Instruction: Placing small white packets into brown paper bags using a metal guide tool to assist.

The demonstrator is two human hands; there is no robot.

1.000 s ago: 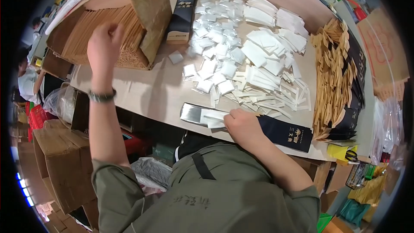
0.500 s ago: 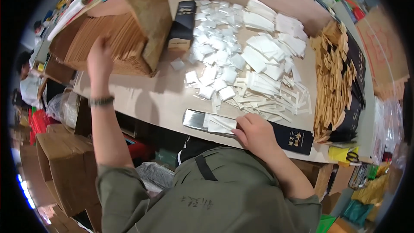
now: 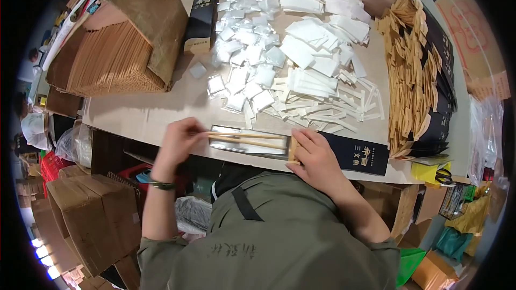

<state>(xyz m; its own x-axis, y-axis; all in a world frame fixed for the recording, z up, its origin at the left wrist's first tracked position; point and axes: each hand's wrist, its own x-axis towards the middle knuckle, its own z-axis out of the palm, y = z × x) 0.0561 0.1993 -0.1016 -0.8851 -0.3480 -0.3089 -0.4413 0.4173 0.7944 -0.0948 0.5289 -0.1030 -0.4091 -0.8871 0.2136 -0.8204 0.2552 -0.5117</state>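
Observation:
My left hand [image 3: 180,138] is closed, its fingertips pinching the left ends of a pair of wooden chopsticks [image 3: 244,140]. The chopsticks lie lengthwise over a shiny silvery strip [image 3: 266,150] at the table's front edge, pointing toward my right hand. That hand [image 3: 317,158] grips the left end of a long black paper sleeve [image 3: 357,153] with pale printing. A tan edge of the sleeve shows at its mouth beside my fingers. How far the silvery strip goes into the sleeve is hidden.
Beyond my hands lie clear small packets [image 3: 247,48], white folded papers [image 3: 312,48] and thin white sticks [image 3: 317,110]. A cardboard box [image 3: 161,32] packed with slim brown pieces stands left, near a black packet [image 3: 201,21]. Filled sleeves [image 3: 411,80] are heaped right, near scissors [image 3: 444,176].
My left hand has come from the cardboard box to the silvery strip, now with chopsticks. The white piece that lay on the strip no longer shows. My right hand stays at the sleeve.

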